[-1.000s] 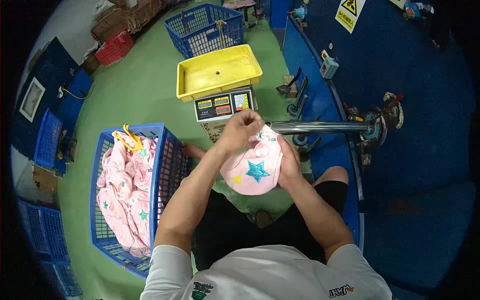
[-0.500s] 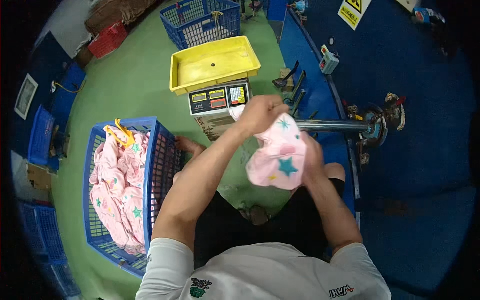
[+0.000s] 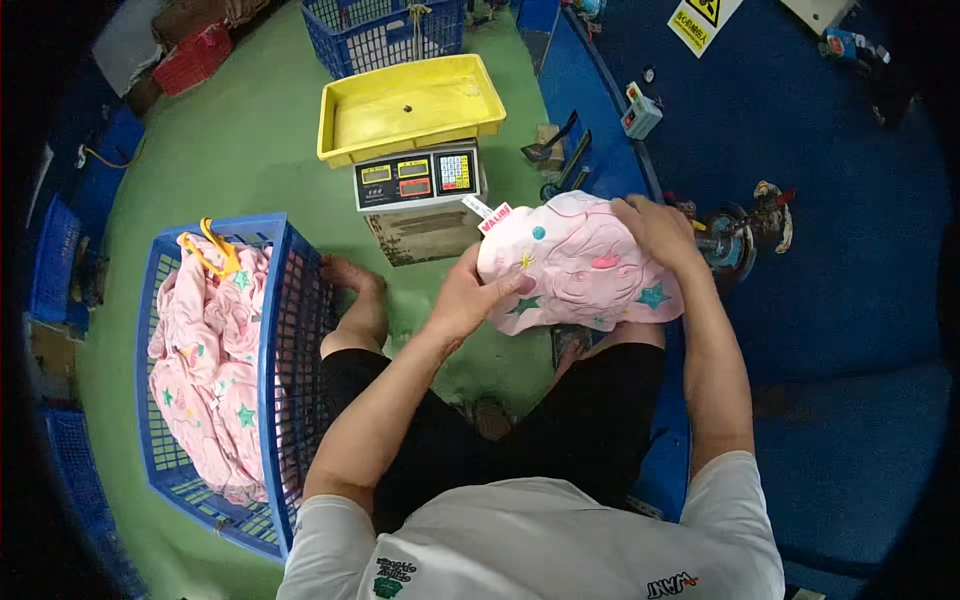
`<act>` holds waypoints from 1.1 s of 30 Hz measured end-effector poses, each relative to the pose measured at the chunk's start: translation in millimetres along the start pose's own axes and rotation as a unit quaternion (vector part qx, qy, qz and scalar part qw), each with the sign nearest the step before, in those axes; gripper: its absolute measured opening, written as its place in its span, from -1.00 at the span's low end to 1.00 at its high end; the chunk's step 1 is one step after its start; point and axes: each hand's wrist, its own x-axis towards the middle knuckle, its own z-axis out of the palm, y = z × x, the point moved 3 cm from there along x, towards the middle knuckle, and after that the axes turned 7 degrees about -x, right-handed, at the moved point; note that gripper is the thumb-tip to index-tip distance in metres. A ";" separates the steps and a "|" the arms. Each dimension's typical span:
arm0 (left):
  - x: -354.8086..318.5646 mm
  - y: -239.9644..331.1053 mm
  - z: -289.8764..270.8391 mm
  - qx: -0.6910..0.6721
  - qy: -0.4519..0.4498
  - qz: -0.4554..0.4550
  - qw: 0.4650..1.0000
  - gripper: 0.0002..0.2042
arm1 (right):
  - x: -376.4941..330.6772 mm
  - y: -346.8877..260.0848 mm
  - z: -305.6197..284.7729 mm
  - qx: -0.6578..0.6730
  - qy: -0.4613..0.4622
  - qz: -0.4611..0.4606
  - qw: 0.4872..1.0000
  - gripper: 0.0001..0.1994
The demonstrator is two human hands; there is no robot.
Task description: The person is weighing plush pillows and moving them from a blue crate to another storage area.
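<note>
Held just right of the frame's centre, above the lap: a stuffed pink cushion cover (image 3: 580, 265) printed with green and blue stars, a small white-and-red tag sticking out at its upper left corner. Gripped at the left edge by the left hand (image 3: 468, 298), grip narrow, thumb on top of the fabric and fingers curled under. Pressed from the upper right by the right hand (image 3: 655, 232), grip wide and flat, palm down on the cloth, fingers spread over the top edge (whether the fingertips pinch anything underneath, cannot tell).

Directly above the cushion cover in the frame, standing on the green floor (image 3: 240, 140): a grey weighing scale (image 3: 418, 180) with three small displays and a keypad, carrying a shallow yellow tray (image 3: 345, 125). At the left of the frame, close beside the bent knee: a blue plastic basket (image 3: 278, 330) filled with more pink star-printed fabric (image 3: 205, 360), a yellow hanger (image 3: 215, 250) lying on top at its far end. At the top centre, a second blue basket (image 3: 385, 30), well apart from the hands. At the upper left, a red crate (image 3: 195, 55). To the right, a blue machine surface (image 3: 850, 200) with a small metal fitting (image 3: 745, 230) just beside the right hand.
</note>
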 end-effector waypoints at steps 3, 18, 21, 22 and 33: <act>16.7 17.8 -9.6 0.113 0.069 0.065 0.989 -0.42 | 8.0 -4.7 -8.7 0.033 0.061 -0.007 0.998 -0.47; 15.7 115.1 -9.8 0.026 0.170 0.283 0.944 -0.33 | -1.1 11.0 10.2 0.263 0.410 0.010 0.874 -0.66; 5.6 89.2 -19.8 0.131 0.144 0.136 0.971 -0.33 | -0.8 12.2 17.0 0.233 0.398 -0.042 0.886 -0.66; 6.6 83.0 -22.2 0.165 0.133 0.086 0.974 -0.32 | 1.3 11.5 17.7 0.222 0.394 -0.058 0.890 -0.66; 12.1 102.1 -24.0 0.172 0.113 0.253 0.945 -0.32 | -6.9 5.1 7.5 0.277 0.388 -0.065 0.877 -0.63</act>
